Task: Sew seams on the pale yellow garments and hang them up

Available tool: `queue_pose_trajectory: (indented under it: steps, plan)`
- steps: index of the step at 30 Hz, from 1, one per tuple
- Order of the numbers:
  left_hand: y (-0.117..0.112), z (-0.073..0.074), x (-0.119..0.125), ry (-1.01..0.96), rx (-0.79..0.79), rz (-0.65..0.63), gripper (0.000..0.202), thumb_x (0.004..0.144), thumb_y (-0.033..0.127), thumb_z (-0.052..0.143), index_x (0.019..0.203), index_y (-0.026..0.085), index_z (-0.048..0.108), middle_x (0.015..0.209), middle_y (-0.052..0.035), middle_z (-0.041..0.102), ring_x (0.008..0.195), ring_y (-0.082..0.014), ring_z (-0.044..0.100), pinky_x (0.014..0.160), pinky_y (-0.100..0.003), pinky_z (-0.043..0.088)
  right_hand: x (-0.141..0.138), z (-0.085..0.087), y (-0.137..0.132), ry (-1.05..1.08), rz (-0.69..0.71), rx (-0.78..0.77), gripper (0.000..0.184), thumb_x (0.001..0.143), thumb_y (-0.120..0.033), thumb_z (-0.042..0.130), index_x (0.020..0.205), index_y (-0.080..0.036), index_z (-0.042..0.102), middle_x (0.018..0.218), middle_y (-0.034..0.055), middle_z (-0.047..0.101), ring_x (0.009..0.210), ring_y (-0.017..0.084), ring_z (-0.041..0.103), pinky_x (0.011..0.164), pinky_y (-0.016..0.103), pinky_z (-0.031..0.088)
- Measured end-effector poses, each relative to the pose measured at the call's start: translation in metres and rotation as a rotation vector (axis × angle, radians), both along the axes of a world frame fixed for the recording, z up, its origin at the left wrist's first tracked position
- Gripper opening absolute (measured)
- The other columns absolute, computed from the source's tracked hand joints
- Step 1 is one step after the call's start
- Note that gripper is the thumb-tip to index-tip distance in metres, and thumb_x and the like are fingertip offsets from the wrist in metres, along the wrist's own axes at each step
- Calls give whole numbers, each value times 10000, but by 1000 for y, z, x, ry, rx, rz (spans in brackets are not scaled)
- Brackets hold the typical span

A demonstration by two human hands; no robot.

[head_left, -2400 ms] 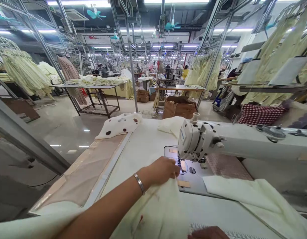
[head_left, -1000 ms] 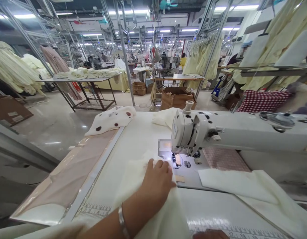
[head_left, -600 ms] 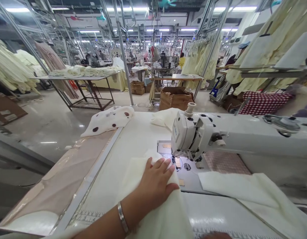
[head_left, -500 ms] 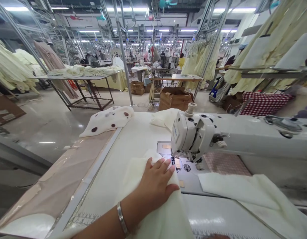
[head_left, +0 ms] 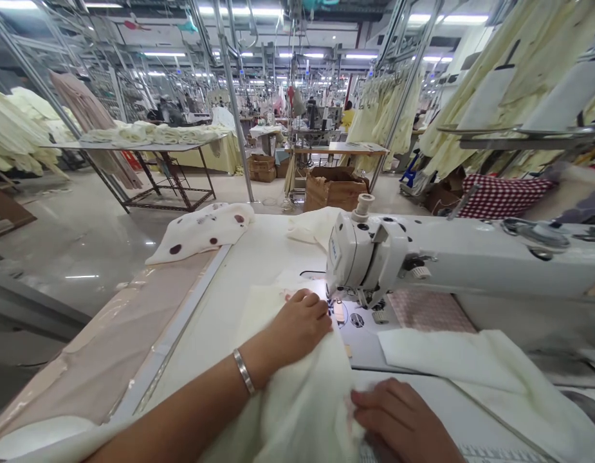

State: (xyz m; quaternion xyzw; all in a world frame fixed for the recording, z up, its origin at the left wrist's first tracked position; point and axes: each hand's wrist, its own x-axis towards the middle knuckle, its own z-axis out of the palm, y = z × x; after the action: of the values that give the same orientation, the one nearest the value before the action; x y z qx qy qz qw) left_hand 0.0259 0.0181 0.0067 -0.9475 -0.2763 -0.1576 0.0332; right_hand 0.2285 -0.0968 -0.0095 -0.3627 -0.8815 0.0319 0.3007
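Note:
A cream fabric piece (head_left: 297, 392) lies on the white sewing table (head_left: 258, 257) in front of me. My left hand (head_left: 297, 325), with a metal bangle on the wrist, rests on the cloth with fingers curled down, right beside the needle area of the white sewing machine (head_left: 369, 257). My right hand (head_left: 398, 421) presses on the near edge of the same cloth at the bottom of the view, fingers bent onto it. The fabric's far edge reaches past my left fingers towards the machine head.
Another cream cloth (head_left: 475, 373) lies to the right, under the machine arm. A spotted cloth (head_left: 201, 228) drapes over the table's far left edge. Cardboard boxes (head_left: 333, 190), a table stacked with garments (head_left: 147, 138) and hanging cream garments (head_left: 494, 90) fill the hall beyond.
My left hand slid the cream cloth forward towards the needle and its fingers curled. My right hand came up into view onto the cloth's near edge.

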Motion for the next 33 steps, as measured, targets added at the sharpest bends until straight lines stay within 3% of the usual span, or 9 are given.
queue_pose_trajectory:
  steps: [6,9,12,18,22,25,27,30,33]
  plan:
    - [-75,31,13,-79,-396,195,395,729,545,656,800,161,591,775,-40,595,732,-222,514,681,-378,402,-11,14,9,171,5,-148,158,881,-142,449,853,-207,591,786,17,657,700,140,563,619,267,458]
    - [-103,27,14,-88,-507,261,227,730,302,715,819,153,570,806,-41,605,748,-231,529,669,-369,401,-9,16,12,202,33,-247,135,877,-137,481,903,-219,584,809,3,652,728,140,556,642,271,461]
    - [-109,18,9,-252,-588,310,146,739,82,652,749,154,526,791,-12,591,758,-189,527,699,-332,393,-3,18,18,167,85,-268,216,872,-144,515,1066,-227,562,940,19,656,845,156,555,738,299,471]
    - [-108,19,-1,-430,-646,328,199,701,117,723,746,176,538,795,17,593,770,-170,537,720,-313,378,-3,25,24,91,156,-190,292,849,-65,468,1073,-227,564,1066,41,627,958,171,521,831,350,431]
    - [-116,17,4,-514,-497,324,181,726,289,711,775,203,559,828,-10,593,762,-196,538,682,-339,408,-13,28,20,118,140,-130,226,780,-47,436,873,-204,568,876,21,630,814,165,518,721,345,406]
    - [-117,10,13,-543,-262,312,523,711,496,663,1103,176,531,1038,-112,581,917,-282,535,755,-437,453,-21,31,19,142,74,-69,145,763,-89,441,793,-189,541,749,17,594,707,161,496,631,327,376]
    - [-108,9,18,-536,-117,327,559,812,434,562,1257,122,433,1130,-162,547,1010,-300,514,834,-481,448,-26,34,21,209,37,10,122,763,-97,455,786,-187,534,717,16,580,666,154,486,601,315,364]
    - [-88,18,14,-524,59,249,191,902,139,407,997,139,573,952,-99,603,943,-212,552,861,-388,466,-28,37,21,312,30,119,171,743,-45,506,841,-181,534,767,29,610,678,149,507,608,309,376]
    - [-78,27,5,-271,169,-10,239,875,55,412,709,150,554,742,-47,595,845,-187,579,867,-356,464,-22,29,14,255,53,115,176,734,-15,526,812,-172,537,783,41,620,699,156,520,615,312,380]
